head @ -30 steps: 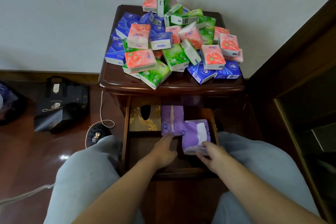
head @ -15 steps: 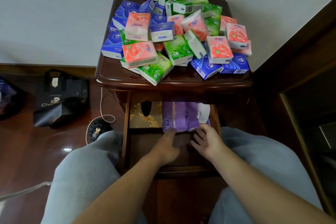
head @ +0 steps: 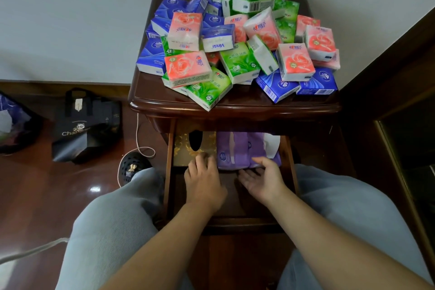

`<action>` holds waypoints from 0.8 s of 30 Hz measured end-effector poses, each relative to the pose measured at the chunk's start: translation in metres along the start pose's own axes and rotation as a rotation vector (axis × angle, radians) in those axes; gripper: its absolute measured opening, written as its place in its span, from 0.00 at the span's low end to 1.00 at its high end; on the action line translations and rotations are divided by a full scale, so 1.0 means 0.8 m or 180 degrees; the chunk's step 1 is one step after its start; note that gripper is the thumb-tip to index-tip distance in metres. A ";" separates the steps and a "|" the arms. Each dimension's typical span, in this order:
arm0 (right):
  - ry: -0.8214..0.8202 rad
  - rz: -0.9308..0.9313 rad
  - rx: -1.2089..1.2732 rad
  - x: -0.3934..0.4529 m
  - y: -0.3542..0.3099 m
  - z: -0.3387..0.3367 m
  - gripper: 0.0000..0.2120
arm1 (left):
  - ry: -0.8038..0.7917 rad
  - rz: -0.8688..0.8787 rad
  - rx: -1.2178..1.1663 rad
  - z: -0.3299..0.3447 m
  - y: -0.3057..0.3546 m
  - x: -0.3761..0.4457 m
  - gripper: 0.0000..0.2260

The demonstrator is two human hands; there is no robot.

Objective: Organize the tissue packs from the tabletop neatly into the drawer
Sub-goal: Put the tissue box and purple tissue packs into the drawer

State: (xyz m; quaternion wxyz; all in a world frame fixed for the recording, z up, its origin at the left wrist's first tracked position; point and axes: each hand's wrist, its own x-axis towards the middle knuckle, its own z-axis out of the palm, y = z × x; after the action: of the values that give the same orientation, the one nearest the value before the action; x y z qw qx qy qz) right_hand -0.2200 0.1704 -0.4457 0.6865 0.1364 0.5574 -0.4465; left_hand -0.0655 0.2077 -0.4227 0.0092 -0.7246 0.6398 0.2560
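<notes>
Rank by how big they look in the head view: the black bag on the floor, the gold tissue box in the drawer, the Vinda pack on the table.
1. Black bag, clearly largest.
2. Gold tissue box, partly hidden under the tabletop.
3. Vinda pack, looks slightly smaller than the box's visible part; unsure.

A plain pale wall (head: 70, 19) is met by a dark wooden skirting board (head: 63, 85) above a glossy reddish-brown wooden floor (head: 35, 195), on which light is reflected. A dark wooden nightstand (head: 146, 103) is set against the wall; dark wooden furniture (head: 400, 77) is seen just beside its right edge.
</notes>
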 end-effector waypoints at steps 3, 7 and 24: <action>-0.0056 -0.0097 -0.0007 0.012 -0.001 0.009 0.09 | -0.0039 0.0011 0.0056 0.002 0.000 0.003 0.37; -0.0096 -0.0140 -0.0047 0.029 -0.003 0.018 0.09 | -0.0048 -0.0062 0.0013 0.000 0.000 0.008 0.37; -0.0267 -0.0210 -0.0281 0.000 -0.027 0.007 0.18 | 0.0102 0.0132 -0.0562 -0.027 0.000 -0.009 0.28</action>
State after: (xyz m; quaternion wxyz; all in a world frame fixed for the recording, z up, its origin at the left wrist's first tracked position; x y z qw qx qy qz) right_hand -0.2327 0.1547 -0.4369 0.6995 0.0687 0.5515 -0.4493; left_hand -0.0584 0.2074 -0.4013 -0.0701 -0.7132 0.6296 0.2999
